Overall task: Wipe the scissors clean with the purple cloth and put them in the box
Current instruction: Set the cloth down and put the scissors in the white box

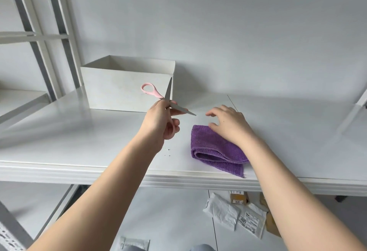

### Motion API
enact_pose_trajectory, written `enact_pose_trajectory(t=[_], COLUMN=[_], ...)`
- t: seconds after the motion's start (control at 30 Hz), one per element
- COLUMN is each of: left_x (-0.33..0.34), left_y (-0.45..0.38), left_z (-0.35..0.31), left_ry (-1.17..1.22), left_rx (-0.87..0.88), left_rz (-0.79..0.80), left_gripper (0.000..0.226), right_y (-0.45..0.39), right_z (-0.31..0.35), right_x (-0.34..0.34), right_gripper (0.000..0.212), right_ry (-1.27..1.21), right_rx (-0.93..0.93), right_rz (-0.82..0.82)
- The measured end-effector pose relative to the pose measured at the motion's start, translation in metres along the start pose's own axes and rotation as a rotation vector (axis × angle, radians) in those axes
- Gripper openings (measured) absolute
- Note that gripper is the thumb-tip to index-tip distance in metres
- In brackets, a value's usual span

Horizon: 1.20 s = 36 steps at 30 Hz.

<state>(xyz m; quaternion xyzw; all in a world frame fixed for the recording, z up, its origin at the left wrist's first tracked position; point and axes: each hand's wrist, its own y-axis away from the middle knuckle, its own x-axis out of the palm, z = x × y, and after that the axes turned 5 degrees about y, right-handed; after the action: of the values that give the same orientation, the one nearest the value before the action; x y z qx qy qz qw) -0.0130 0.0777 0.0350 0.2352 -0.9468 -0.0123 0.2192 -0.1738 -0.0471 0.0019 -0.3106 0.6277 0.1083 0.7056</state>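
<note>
The left hand [162, 119] held the scissors [168, 100] wide open above the desk [79, 131], just in front of the box [119, 88], while the right hand [228, 123] lay flat and loose on the cloth [210, 151] beside it.

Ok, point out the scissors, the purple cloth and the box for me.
scissors [168, 94]: head view, on the upright grey blade.
purple cloth [210, 147]: head view, on the folded top layer.
box [119, 90]: head view, on the white front wall.

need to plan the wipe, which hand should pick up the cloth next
The right hand: it is open just above the purple cloth, holding nothing. The left hand is busy holding the open scissors up near the box.
</note>
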Motion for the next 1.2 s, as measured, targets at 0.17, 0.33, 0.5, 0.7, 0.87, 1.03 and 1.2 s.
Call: enact_pose_trajectory(t=[0.17,0.33,0.5,0.7,0.87,1.03,1.2], left_x=[0.000,-0.004,-0.013,-0.022,-0.027,-0.027,-0.032], left_y=[-0.001,0.001,0.000,0.002,0.005,0.007,0.008], left_z=[0.003,0.003,0.002,-0.004,-0.001,-0.001,-0.002], left_ry=[-0.041,-0.084,-0.143,0.033,0.062,0.043,0.059], left_rx=[0.011,0.071,0.112,0.012,0.130,0.285,0.238], left_rz=[-0.003,0.044,0.088,0.000,-0.042,-0.052,-0.072], left_gripper=[0.017,0.021,0.025,0.028,0.024,0.029,0.030], right_y=[0.009,0.021,0.018,0.018,0.018,0.017,0.015], right_z=[0.038,0.059,0.063,0.064,0.070,0.075,0.078], right_x=[-0.029,-0.047,-0.040,-0.037,-0.037,-0.034,-0.033], right_gripper=[0.016,0.024,0.010,0.013,0.009,0.009,0.027], right_ry=[-0.862,-1.100,-1.146,-1.271,-1.458,-1.635,-1.643], right_rx=[0.080,0.098,0.137,0.191,0.303,0.375,0.362], right_rz=[-0.015,0.208,0.150,0.109,0.087,0.097,0.136])
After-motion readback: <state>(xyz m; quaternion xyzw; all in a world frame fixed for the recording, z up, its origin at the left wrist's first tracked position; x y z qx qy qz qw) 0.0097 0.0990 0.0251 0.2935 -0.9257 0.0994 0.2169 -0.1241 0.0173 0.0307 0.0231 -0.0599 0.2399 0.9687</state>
